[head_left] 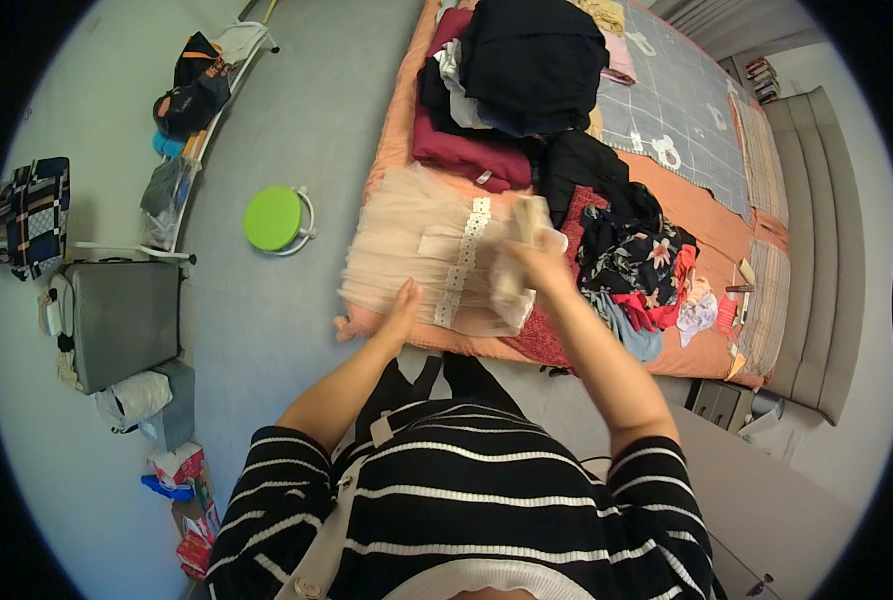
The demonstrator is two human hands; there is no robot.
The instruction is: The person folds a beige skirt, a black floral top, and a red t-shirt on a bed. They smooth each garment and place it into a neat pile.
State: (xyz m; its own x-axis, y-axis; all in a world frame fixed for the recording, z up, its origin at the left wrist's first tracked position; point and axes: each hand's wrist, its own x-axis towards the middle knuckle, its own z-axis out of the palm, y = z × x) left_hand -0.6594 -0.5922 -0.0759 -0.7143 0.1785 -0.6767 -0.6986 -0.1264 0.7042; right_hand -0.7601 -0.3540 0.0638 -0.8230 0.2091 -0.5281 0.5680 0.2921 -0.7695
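Observation:
A pale peach tulle garment [391, 240] lies spread on the near end of the bed, with a white lace flower trim [463, 265] across it. My left hand [402, 308] rests on its near edge, fingers stretched out and holding nothing. Over the garment's right end, my right hand [541, 262] is closed on a long cream-coloured bundle [529, 215]. Motion blurs this bundle, and I cannot make out its kind. Beneath my right hand, white fabric [514, 312] shows at the garment's edge.
Stacked dark clothes [534, 65] and a folded dark red cloth [471, 155] lie beyond the garment. To the right is a heap with a black floral garment [631, 250]. A green stool [273, 219] stands on the floor left of the bed, and a grey suitcase [126, 320] stands farther left.

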